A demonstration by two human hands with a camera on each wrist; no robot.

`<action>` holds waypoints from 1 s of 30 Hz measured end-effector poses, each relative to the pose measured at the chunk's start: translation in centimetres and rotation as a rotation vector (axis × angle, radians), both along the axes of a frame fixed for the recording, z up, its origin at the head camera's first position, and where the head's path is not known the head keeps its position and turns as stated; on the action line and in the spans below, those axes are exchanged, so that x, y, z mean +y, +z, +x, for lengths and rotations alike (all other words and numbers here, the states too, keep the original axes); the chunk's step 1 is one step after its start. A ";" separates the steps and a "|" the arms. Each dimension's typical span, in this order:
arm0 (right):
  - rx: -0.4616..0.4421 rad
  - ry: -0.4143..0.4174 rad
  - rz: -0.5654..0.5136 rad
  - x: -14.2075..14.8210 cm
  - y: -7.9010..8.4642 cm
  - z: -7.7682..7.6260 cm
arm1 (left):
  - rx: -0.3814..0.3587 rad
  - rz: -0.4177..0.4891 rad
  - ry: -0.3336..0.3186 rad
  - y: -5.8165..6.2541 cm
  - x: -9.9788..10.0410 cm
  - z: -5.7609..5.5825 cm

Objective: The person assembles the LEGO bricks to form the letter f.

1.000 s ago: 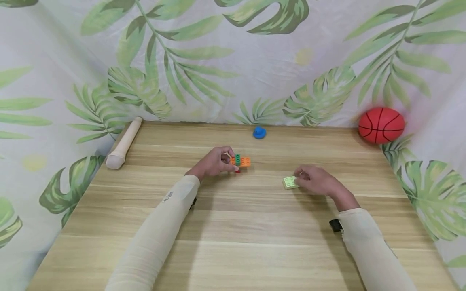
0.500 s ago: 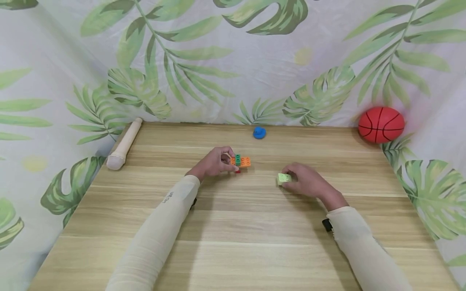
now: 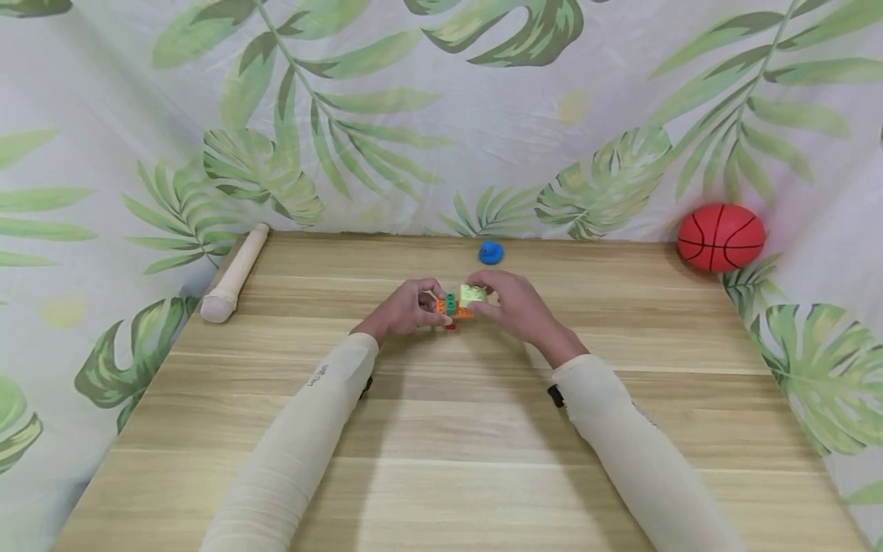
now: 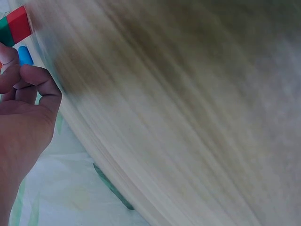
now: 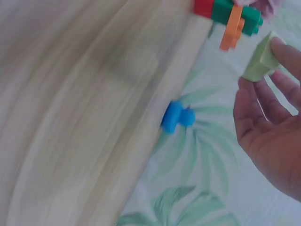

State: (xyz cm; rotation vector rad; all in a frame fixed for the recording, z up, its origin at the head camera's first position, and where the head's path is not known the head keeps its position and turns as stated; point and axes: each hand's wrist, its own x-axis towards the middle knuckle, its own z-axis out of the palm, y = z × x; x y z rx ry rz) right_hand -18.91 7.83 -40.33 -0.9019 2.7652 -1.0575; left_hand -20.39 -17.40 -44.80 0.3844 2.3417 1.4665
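My left hand grips a small stack of toy building bricks between thumb and fingers. The stack has a red brick at the bottom, green bricks above it, and a flat orange brick sticking out sideways near the top. A pale green brick with studs on top is pinched in my right hand. It hovers over the orange brick's right end, with a gap between them in the right wrist view. The left wrist view catches only the red brick and some green beside curled fingers.
Behind the hands a blue rubber duck sits near the table's back edge. A red basketball lies at the back right corner. At the left edge lies a pale microphone-shaped object. Leaf-printed cloth hangs behind the wooden table.
My right hand has lifted the pale green brick off the table and carried it left to above the stack. My left hand has stayed in place, holding the stack.
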 end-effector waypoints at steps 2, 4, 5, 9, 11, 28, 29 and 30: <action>0.026 0.001 -0.011 -1.1 0.0 -0.2 | 0.010 -0.007 -0.004 0.0 0.1 0.1; 0.047 0.003 -0.018 -1.9 -0.1 -0.3 | 0.013 -0.007 -0.009 0.0 0.2 0.1; 0.053 0.001 -0.015 -2.2 -0.1 -0.3 | 0.015 -0.007 -0.011 0.0 0.3 0.1; 0.055 -0.022 0.007 -2.6 0.0 -0.3 | 0.024 -0.002 -0.015 0.0 0.4 0.0; 0.055 -0.039 0.020 -2.6 0.1 -0.4 | 0.026 -0.002 -0.013 0.0 0.4 -0.1; 0.093 -0.026 0.192 -3.0 0.9 -0.5 | 0.018 -0.038 0.013 0.0 0.0 -0.3; 0.080 -0.021 0.190 -3.0 0.9 -0.5 | 0.019 -0.046 0.013 -0.1 0.0 -0.3; 0.064 -0.016 0.183 -3.0 0.9 -0.5 | 0.022 -0.053 0.013 -0.1 0.0 -0.2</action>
